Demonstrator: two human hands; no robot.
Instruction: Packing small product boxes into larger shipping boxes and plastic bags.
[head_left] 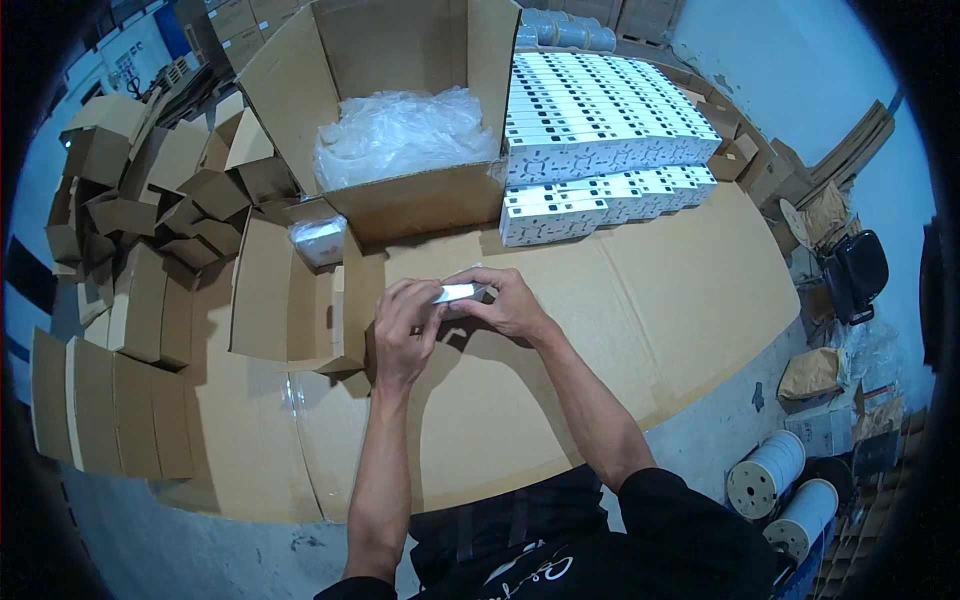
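1. We hold a small white pack [458,293] above the desk [700,300], just in front of the large carton; its exact kind is too small to tell.
2. Our right hand [508,303] grips the pack's right side, the thumb below and the bent fingers above.
3. Our left hand [405,325] is narrow, with fingers and thumb pinched at the pack's left end.
4. Just left of our left hand stands a smaller open carton [312,315], with a white plastic-wrapped bundle [320,240] at its far end.
5. Beyond our hands we see the large carton [430,205], flaps up, with crumpled clear plastic [410,135] inside.
6. To its right, and close against it, are rows of white printed boxes [610,120]: a long upper block behind, and a shorter row [610,205] nearer us.
7. At our far left, open brown cartons [160,200] lie heaped at various tilts, with more cartons [115,410] standing side by side nearer us.
8. Off the desk to our right we find white cable spools [768,472] and a black chair [855,275] near the pale wall [800,70].
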